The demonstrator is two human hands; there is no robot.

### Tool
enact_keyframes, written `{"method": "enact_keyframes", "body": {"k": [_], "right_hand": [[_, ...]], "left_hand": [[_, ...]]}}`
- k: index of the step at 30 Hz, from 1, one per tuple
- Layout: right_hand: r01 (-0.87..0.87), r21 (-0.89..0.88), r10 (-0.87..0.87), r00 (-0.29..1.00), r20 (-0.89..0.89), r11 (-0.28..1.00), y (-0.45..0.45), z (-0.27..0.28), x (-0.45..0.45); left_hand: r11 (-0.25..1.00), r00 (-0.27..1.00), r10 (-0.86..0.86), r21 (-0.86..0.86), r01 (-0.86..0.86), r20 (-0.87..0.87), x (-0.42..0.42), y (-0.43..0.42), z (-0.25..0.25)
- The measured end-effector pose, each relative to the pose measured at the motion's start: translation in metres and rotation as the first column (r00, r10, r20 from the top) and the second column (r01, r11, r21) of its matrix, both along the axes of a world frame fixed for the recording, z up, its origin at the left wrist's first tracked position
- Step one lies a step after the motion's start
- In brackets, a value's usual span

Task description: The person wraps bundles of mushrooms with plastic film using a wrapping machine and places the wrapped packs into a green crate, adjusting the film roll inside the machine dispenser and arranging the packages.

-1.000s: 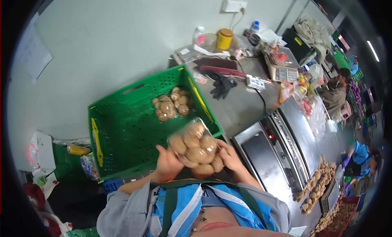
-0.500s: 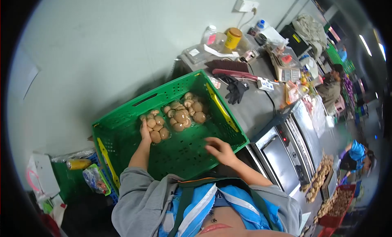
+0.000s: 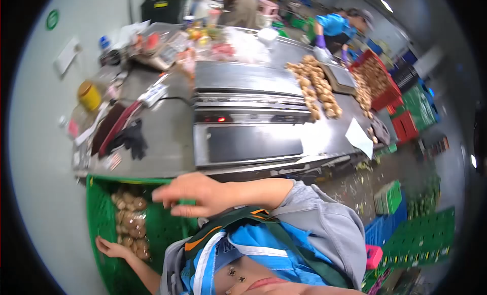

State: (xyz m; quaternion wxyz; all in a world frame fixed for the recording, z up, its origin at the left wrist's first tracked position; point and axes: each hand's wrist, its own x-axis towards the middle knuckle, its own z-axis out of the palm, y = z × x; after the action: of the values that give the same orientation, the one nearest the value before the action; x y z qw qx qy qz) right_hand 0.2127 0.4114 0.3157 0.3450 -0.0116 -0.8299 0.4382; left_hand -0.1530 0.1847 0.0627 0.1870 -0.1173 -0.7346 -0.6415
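mushrooms (image 3: 133, 221) lie in a row along the green crate (image 3: 95, 206) wall (left hand (image 3: 114, 249) and right hand (image 3: 192, 194) apart, open).

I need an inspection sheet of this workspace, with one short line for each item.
Surface: metal table, scattered items toward its left end.
Job's things: green crate holding packed mushrooms; machine with red light lit.
Clutter: brush, black glove and yellow jar close together.
Hands: left hand open beside the packed mushrooms; right hand open above the crate, blurred; both empty.
Cables: black cable reaches the machine's side.
Surroundings: person in blue working behind the table; red crate nearby.
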Motion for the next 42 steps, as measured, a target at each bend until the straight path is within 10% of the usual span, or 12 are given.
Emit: {"method": "enact_keyframes", "body": {"k": [2, 4, 7, 13, 15, 19, 21, 25, 33, 35, 40, 42], "right_hand": [[0.096, 0.201, -0.088, 0.995, -0.049, 0.975, 0.018, -0.015, 0.043], [0.406, -0.113, -0.402, 0.914, 0.053, 0.907, 0.044, -0.047, 0.113], [0.663, -0.621, -0.793, 0.599, 0.106, 0.418, 0.108, -0.083, 0.245], [0.983, -0.168, -0.99, -0.055, 0.129, -0.076, 0.308, -0.2, 0.465], [0.897, -0.432, -0.877, 0.128, 0.463, -0.097, 0.327, -0.193, 0.47], [0.898, -0.44, -0.823, 0.251, 0.51, 0.001, 0.338, -0.215, 0.468], [0.685, -0.728, -0.794, 0.458, 0.4, 0.028, 0.338, -0.223, 0.481], [0.539, -0.842, -0.677, 0.616, 0.403, -0.011, 0.324, -0.179, 0.481], [0.923, -0.227, -0.896, 0.364, 0.253, 0.311, 0.345, -0.152, 0.465], [0.961, -0.179, -0.834, 0.272, 0.48, 0.211, 0.349, -0.109, 0.437], [0.897, -0.238, -0.907, 0.407, 0.106, 0.374, 0.437, -0.124, 0.422], [0.937, -0.059, -0.91, 0.348, 0.226, 0.344, 0.444, -0.114, 0.412]], "left_hand": [[0.978, 0.981, -0.193, 0.077, 0.192, 0.011, 0.046, 0.088, 0.058], [0.824, 0.819, -0.557, 0.027, 0.566, -0.14, 0.091, 0.161, 0.07], [0.355, 0.34, -0.927, -0.082, 0.931, -0.161, 0.214, 0.251, 0.119], [0.028, -0.161, -0.949, -0.582, 0.813, -0.271, 0.42, 0.413, 0.185], [0.053, -0.115, -0.973, -0.682, 0.73, -0.198, 0.445, 0.478, 0.156], [0.205, -0.074, -0.957, -0.839, 0.504, -0.279, 0.461, 0.532, 0.133], [0.01, -0.037, -0.999, -0.91, 0.415, -0.027, 0.461, 0.541, 0.124], [0.072, -0.28, -0.944, -0.938, 0.338, -0.173, 0.455, 0.55, 0.121], [0.228, -0.18, -0.902, -0.787, 0.573, -0.393, 0.448, 0.599, 0.195], [0.149, -0.211, -0.913, -0.766, 0.625, -0.35, 0.439, 0.62, 0.206], [0.645, -0.064, -0.575, -0.501, 0.577, -0.815, 0.423, 0.655, 0.257], [0.601, -0.106, -0.581, -0.513, 0.613, -0.807, 0.411, 0.65, 0.252]]}}
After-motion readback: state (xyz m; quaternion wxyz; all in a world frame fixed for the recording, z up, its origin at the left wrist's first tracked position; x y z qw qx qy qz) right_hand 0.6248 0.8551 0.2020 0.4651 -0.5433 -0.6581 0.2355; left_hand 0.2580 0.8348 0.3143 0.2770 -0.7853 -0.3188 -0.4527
